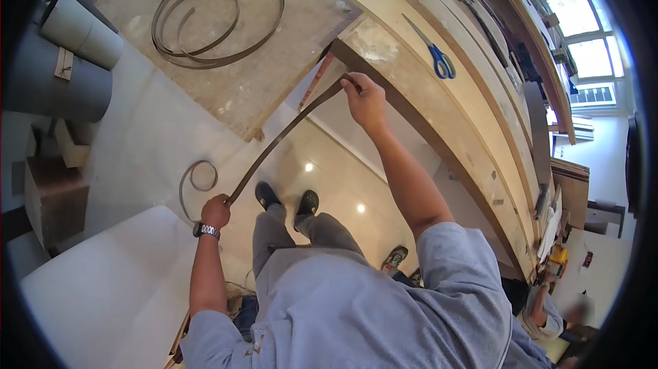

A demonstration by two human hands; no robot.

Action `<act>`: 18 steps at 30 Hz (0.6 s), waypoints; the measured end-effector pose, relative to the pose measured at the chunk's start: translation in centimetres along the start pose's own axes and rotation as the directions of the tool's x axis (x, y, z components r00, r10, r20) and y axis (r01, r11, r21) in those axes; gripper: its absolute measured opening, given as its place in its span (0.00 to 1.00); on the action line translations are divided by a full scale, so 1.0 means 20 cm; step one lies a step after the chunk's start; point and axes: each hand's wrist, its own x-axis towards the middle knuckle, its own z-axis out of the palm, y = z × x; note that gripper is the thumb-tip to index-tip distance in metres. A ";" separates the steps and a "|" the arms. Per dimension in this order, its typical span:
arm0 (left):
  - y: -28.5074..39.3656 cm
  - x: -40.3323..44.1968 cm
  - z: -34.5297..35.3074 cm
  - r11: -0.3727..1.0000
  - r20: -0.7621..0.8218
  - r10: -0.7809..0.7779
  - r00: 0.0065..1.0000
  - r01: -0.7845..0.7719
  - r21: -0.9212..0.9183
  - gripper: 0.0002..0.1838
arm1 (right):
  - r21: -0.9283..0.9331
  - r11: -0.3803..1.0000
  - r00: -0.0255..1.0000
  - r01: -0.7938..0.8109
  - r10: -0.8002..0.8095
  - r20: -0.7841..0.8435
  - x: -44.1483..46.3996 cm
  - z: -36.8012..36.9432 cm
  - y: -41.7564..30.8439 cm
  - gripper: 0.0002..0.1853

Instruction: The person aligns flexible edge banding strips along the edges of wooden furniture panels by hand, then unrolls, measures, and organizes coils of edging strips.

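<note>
A long dark brown strip (281, 137) is stretched between my two hands. My left hand (216, 211), with a metal watch at its wrist, is closed round the strip's lower part. From there the strip's thin tail curls into a small loop to the left. My right hand (365, 100) pinches the strip's upper end beside the corner of a wooden bench (439, 119). Blue-handled scissors (442, 63) lie on the boards of that bench, up and to the right of my right hand. A loose coil of similar strip (274, 16) rests on the worn tabletop (226, 88).
Large rolls (82, 30) and a brown box (58, 194) stand at the left. A white sheet (110, 266) lies at lower left. Tools line a shelf (531, 13) at upper right. Another person's arm (540, 306) shows at lower right, and a shoe (395, 258) near my legs.
</note>
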 end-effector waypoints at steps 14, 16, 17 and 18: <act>-0.15 0.31 0.60 0.990 -0.072 0.016 0.997 -0.026 -0.138 0.07 | -0.059 0.995 0.927 0.083 -0.098 -0.362 0.17 0.53 0.36 0.10; -0.06 0.40 0.58 0.999 -0.028 -0.023 0.999 0.022 -0.031 0.08 | -0.017 0.997 0.908 0.080 -0.080 -0.411 0.16 0.58 0.38 0.10; -0.05 0.45 0.61 0.999 -0.028 -0.041 0.999 0.041 0.016 0.09 | -0.003 0.994 0.891 0.108 -0.099 -0.442 0.16 0.59 0.39 0.10; -0.04 0.52 0.65 0.996 -0.032 -0.059 0.998 0.060 0.061 0.09 | 0.008 0.990 0.873 0.140 -0.120 -0.473 0.16 0.61 0.41 0.10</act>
